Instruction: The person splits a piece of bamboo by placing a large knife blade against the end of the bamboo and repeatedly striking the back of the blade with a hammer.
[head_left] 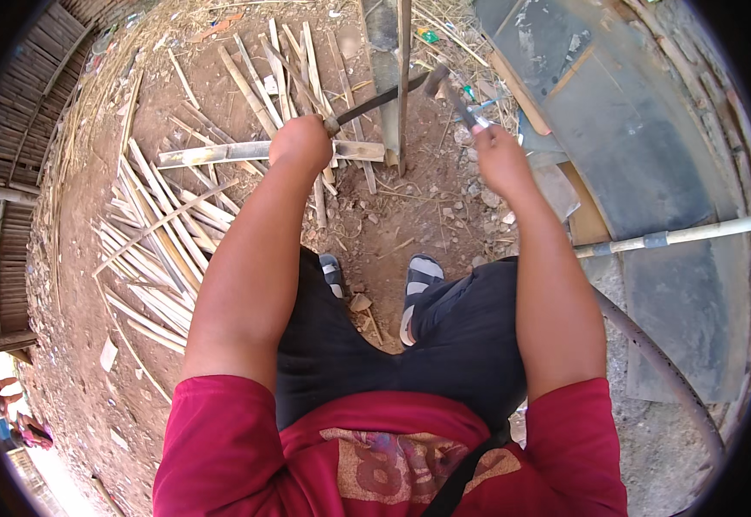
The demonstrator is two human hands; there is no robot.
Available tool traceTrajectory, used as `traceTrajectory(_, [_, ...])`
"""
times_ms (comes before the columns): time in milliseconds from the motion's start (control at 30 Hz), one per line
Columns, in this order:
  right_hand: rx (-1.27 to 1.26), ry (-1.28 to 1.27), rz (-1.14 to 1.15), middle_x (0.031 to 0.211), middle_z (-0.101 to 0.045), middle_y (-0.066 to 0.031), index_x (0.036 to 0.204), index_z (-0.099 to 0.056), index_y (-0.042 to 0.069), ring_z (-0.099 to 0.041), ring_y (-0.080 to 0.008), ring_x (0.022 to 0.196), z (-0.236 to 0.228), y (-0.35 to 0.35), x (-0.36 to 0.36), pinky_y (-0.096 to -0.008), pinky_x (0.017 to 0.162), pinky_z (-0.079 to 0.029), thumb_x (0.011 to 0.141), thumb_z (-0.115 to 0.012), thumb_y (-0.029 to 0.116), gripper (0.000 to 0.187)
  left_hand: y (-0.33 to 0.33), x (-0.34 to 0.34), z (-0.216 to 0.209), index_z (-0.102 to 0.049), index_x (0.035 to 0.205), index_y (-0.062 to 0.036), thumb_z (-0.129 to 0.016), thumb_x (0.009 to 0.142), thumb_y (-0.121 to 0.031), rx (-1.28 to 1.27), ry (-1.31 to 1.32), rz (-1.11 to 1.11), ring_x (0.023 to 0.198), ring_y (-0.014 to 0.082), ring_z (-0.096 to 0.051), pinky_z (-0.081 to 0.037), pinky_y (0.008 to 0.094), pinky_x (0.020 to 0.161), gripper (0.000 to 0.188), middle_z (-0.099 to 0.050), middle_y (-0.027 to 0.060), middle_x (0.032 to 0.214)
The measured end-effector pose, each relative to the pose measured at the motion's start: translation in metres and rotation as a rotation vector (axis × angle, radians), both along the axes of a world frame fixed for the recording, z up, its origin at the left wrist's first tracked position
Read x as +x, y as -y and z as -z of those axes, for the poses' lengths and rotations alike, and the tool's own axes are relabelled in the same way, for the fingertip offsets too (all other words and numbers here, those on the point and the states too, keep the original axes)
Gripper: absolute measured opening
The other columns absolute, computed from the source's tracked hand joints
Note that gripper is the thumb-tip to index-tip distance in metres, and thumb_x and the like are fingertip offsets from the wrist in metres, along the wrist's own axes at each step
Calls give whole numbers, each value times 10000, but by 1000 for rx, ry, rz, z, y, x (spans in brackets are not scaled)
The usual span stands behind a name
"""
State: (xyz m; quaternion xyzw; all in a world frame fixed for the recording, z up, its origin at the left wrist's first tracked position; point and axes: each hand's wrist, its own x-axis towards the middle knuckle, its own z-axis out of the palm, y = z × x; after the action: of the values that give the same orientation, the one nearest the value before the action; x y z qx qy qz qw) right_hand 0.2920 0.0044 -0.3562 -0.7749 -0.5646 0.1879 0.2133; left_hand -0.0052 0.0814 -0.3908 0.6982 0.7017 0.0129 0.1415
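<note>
My left hand (300,145) is closed round the handle of a machete (374,103), whose dark blade points away to the right. The blade crosses an upright bamboo strip (404,52) standing in front of me; whether it has cut in, I cannot tell. In my right hand (500,159) is the handle of a hammer (460,105). Its head lies at the blade's tip, just right of the strip; contact is unclear. Below my left hand a split bamboo piece (220,153) lies crosswise on the ground.
Many split bamboo strips (164,228) lie in a loose pile on the dirt to the left. On the right are grey sheets (625,138), a pale pole (694,234) and a dark curved pipe (660,366). A woven bamboo wall (22,95) stands far left.
</note>
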Motion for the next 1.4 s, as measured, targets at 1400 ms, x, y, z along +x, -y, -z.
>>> traceTrajectory(1400, [143, -208, -51, 701, -632, -183, 970, -581, 34, -650, -383, 642, 57, 2, 44, -499, 607, -478, 1068, -465, 416, 411, 14, 41, -16, -699, 1119, -86, -604, 962, -240, -68, -165, 68, 1025, 391, -704, -560, 492, 885, 240, -727, 209, 1073])
